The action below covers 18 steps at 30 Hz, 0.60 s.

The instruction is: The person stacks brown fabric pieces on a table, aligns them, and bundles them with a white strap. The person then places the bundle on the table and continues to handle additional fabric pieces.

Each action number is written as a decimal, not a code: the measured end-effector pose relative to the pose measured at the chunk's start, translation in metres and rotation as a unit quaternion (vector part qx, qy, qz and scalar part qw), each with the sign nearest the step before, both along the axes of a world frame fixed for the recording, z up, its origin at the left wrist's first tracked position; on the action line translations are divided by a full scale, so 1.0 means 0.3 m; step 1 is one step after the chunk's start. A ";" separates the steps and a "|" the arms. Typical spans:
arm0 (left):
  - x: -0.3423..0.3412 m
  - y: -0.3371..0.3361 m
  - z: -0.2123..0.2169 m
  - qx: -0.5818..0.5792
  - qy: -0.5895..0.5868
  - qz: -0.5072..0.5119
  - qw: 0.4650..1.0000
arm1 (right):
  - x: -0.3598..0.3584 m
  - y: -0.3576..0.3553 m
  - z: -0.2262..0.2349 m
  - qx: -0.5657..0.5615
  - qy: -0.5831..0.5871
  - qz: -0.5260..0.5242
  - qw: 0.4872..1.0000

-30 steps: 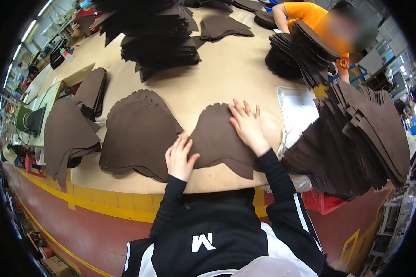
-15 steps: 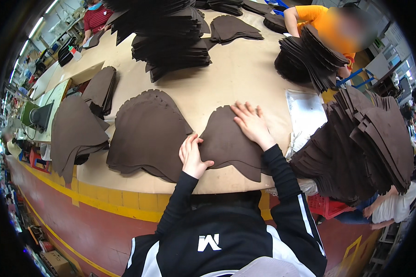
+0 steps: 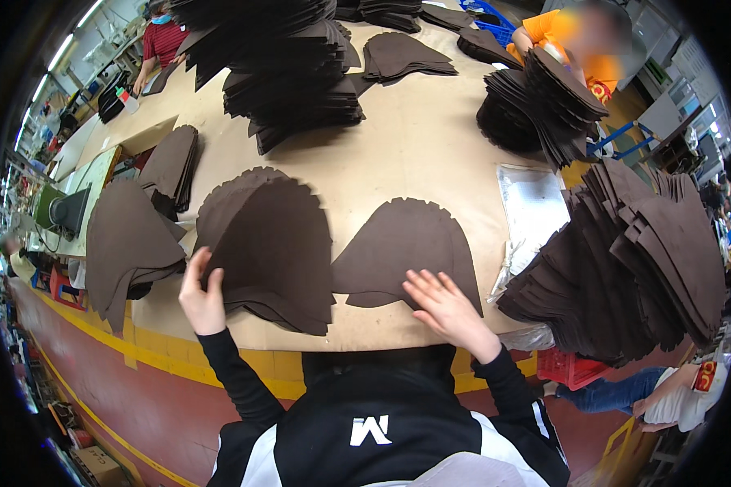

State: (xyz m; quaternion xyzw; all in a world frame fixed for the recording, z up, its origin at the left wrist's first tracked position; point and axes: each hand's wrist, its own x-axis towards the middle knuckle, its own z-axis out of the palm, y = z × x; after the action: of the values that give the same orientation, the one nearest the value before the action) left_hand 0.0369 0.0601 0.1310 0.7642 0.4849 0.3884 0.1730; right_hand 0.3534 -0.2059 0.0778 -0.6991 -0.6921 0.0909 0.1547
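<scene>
Two low piles of dark brown, scallop-topped flat panels lie before me. My left hand (image 3: 202,294) is at the near left pile, its fingers and thumb closed on the edge of the top brown panel (image 3: 288,252). That panel is lifted and tilted, showing more of the brown panels (image 3: 229,191) beneath it. My right hand (image 3: 449,312) rests with fingers stretched out on the lower edge of the single-looking right brown panel (image 3: 410,243), whose notched top points away from me.
Tall brown stacks (image 3: 292,81) stand at the back, and a fanned heap (image 3: 617,268) lies at the right. A white sheet (image 3: 533,199) sits beside that heap. More panels (image 3: 130,227) hang over the table's left edge. A person in orange (image 3: 536,31) works across the table.
My left hand has gone from the right panel to the left pile and raised its top panel. The right hand has slid toward me, down the right panel.
</scene>
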 end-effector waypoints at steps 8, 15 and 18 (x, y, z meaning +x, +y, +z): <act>0.260 -0.181 -0.079 -0.076 -0.029 -0.187 0.979 | 0.051 0.256 -0.131 0.022 -0.074 -0.012 0.997; 0.460 -0.268 -0.405 0.047 0.211 -0.182 0.959 | 0.292 0.371 -0.168 0.006 -0.107 -0.166 0.980; 0.490 -0.270 -0.412 0.051 0.205 -0.155 0.965 | 0.290 0.328 -0.175 -0.008 -0.132 -0.308 0.942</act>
State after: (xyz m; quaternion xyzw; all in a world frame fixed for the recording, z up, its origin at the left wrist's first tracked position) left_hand 0.1839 -0.0209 0.0075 0.9012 0.3648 0.2166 0.0889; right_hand 0.4403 -0.1076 0.0252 -0.8853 -0.4560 -0.0493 0.0767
